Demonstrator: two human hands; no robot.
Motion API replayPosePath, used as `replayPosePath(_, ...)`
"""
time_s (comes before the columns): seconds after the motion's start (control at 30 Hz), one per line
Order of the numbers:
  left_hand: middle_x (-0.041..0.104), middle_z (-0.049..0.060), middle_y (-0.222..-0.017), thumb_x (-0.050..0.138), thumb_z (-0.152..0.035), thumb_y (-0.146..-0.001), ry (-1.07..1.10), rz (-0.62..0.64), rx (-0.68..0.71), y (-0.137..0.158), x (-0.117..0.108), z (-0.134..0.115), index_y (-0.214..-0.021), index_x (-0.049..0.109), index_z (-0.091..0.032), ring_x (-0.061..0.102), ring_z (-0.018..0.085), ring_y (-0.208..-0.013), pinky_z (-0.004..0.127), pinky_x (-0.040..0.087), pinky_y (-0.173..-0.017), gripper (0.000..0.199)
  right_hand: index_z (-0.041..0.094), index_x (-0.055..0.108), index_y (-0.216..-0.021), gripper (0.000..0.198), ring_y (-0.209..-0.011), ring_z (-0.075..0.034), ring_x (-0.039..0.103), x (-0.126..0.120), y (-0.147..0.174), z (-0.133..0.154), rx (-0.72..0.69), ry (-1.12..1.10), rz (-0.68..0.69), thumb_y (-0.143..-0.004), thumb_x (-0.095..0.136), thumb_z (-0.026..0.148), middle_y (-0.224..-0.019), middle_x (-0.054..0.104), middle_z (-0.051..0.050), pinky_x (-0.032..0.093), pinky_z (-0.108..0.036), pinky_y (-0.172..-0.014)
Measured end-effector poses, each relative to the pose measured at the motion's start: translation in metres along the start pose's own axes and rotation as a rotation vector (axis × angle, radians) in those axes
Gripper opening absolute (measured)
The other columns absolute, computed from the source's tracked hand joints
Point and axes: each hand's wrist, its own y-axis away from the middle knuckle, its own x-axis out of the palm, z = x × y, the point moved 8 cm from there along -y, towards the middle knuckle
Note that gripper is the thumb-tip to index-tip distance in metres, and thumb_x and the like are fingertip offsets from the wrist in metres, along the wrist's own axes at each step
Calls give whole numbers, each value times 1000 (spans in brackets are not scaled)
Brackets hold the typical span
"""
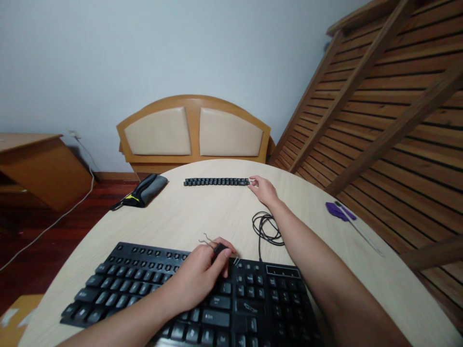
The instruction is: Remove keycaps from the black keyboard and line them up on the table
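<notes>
A black keyboard lies across the near side of the table, its upper-left rows stripped of keycaps. Over its middle, my left hand is closed around a keycap puller with a black handle and thin wire prongs sticking out at both ends. Farther off, two lines of black keycaps are set out side by side. My right hand reaches their right end, thumb and fingers pinched on a keycap there, which the fingertips partly hide.
The keyboard's coiled cable lies beside my right forearm. A grey and black pouch sits at the table's left edge. On the right are a purple cloth and a thin stick. A slatted wooden frame leans beyond the table.
</notes>
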Motion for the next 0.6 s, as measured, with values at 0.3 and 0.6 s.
replayPosePath(0.3, 61, 0, -74, 38, -30, -100, -46, 2, 34, 3, -2, -2, -95, 60, -17, 60, 18, -75, 33, 45, -77, 27, 16, 49, -134, 57, -100, -25, 65, -32, 48, 21, -38, -1, 145, -81, 68, 21, -110, 69, -14, 47, -37, -89)
replayPosePath(0.6, 68, 5, -94, 39, -31, -99, -129, 12, 62, 2, -2, -5, -79, 61, -18, 62, 19, -83, 33, 46, -81, 33, 22, 60, -119, 34, -111, -22, 59, -79, 165, 100, -165, -153, 288, -92, 54, 42, -120, 65, -8, 44, -38, -98)
